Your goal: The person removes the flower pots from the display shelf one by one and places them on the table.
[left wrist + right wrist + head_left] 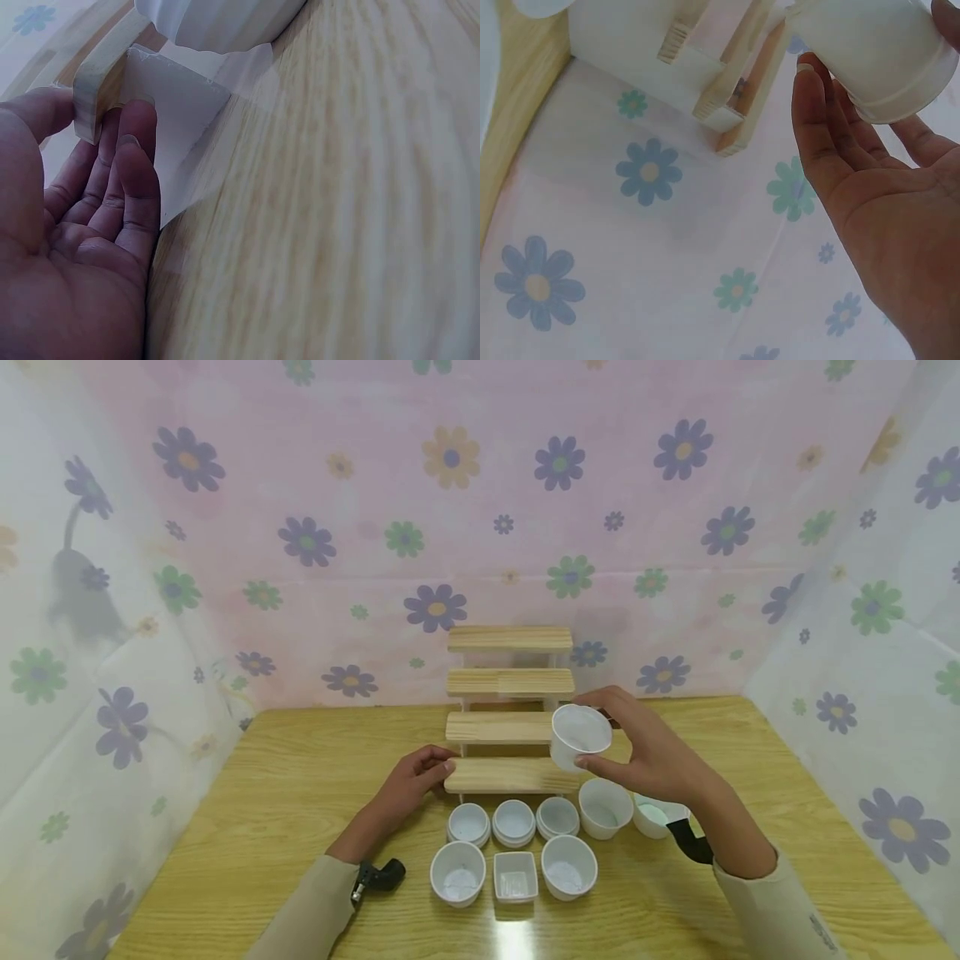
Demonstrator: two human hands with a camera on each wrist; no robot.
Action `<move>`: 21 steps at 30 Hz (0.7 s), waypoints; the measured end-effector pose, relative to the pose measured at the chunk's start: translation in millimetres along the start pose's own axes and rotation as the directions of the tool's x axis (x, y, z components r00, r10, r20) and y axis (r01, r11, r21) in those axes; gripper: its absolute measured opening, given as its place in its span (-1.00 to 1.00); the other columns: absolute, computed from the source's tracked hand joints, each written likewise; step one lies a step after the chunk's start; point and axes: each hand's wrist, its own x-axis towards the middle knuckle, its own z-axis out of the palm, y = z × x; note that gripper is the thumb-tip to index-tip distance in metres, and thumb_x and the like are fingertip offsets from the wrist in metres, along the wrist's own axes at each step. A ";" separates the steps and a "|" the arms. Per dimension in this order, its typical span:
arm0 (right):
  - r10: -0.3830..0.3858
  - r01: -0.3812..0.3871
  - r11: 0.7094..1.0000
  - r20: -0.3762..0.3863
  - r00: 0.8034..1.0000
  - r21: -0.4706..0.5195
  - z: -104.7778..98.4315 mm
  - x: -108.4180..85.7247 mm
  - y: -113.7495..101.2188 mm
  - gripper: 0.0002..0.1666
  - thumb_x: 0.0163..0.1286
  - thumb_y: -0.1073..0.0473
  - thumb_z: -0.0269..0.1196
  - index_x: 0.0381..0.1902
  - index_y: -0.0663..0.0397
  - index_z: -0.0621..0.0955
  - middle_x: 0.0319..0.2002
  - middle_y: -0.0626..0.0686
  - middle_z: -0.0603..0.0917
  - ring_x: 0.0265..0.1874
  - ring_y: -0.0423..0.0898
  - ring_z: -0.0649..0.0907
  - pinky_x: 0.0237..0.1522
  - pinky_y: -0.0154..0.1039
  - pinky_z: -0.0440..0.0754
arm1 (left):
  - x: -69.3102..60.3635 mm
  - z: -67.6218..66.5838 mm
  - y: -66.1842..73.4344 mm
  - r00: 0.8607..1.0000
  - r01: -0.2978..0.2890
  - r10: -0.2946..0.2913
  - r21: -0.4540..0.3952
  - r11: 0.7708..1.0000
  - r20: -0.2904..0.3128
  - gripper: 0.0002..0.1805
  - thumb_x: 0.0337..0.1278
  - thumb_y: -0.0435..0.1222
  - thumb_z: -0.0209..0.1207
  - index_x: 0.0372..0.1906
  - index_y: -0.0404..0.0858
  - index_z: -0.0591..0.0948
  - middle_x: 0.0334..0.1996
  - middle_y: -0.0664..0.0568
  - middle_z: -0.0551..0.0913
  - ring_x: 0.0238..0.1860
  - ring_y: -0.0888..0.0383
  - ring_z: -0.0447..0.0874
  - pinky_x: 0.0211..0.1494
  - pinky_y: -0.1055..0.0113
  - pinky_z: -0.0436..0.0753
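My right hand (648, 752) holds a white cup (581, 732) in front of the right part of a stepped wooden rack (510, 727). In the right wrist view, the fingers (814, 120) curl around the side of that cup (885, 52). At the left end of the rack's lowest step, my left hand (415, 777) grips the wood. The left wrist view shows the thumb on one side of the slat end (97, 90) and curled fingers (135, 172) on the other. Clear side panels (180, 112) bear the steps.
In front of the rack stand several white cups (568, 867), small round bowls (513, 823) and one square dish (515, 877). Two more cups (606, 808) stand near the right forearm, one partly hidden. A flower-patterned cloth (510, 502) hangs behind the wooden table (300, 793).
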 end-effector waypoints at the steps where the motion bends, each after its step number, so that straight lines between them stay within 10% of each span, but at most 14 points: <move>1: 0.001 -0.001 1.000 -0.003 1.000 0.002 0.1 -2.0 0.4 -0.20 0.35 0.10 0.56 0.46 -0.07 0.47 0.27 -0.11 0.55 0.04 -0.19 0.61 0.04 -0.19 0.63 | 0.1 -0.1 0.1 1.000 0.000 0.000 0.000 1.000 0.000 -0.61 0.63 -0.18 0.16 0.26 -0.38 0.60 -0.15 -0.03 0.72 -0.22 0.11 0.68 -0.10 0.24 0.72; 21: 0.053 -0.058 0.994 -0.055 0.997 -0.091 -12.2 -35.8 16.9 -0.07 0.29 0.19 0.59 0.53 -0.19 0.42 0.33 -0.12 0.54 0.03 -0.19 0.61 0.10 -0.31 0.62 | -0.6 0.0 1.7 1.000 -0.002 0.002 -0.019 1.000 0.008 -0.62 0.64 -0.20 0.15 0.27 -0.40 0.59 -0.17 0.00 0.71 -0.23 0.12 0.67 -0.10 0.24 0.73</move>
